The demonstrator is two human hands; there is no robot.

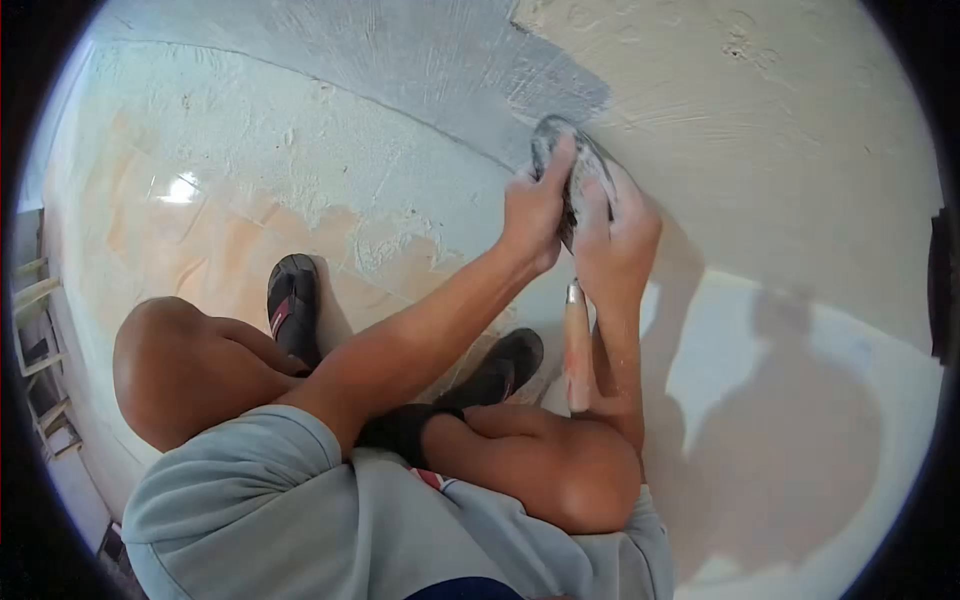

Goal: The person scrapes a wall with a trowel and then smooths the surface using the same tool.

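Observation:
My left hand (537,205) is closed on the near left side of a dark, rounded, flattish thing (547,138), its thumb pressed along the top. White paste smears this thing, and its exact kind does not show. From the other side my right hand (622,228) grips it too, fingers whitened with paste. A wooden handle (577,350) with a metal ferrule points down below my right hand, beside the forearm; whether it joins the dark thing is hidden. Just beyond both hands lies a grey wet-looking patch (450,60) on the cream wall (800,130).
Whitish paste spreads over the orange-toned floor tiles (240,235), with ridges and crumbs. My dark shoes (293,300) and bent knees are below. White surface with my shadow (790,430) lies at right. Slatted wooden pieces (45,360) stand at the far left edge.

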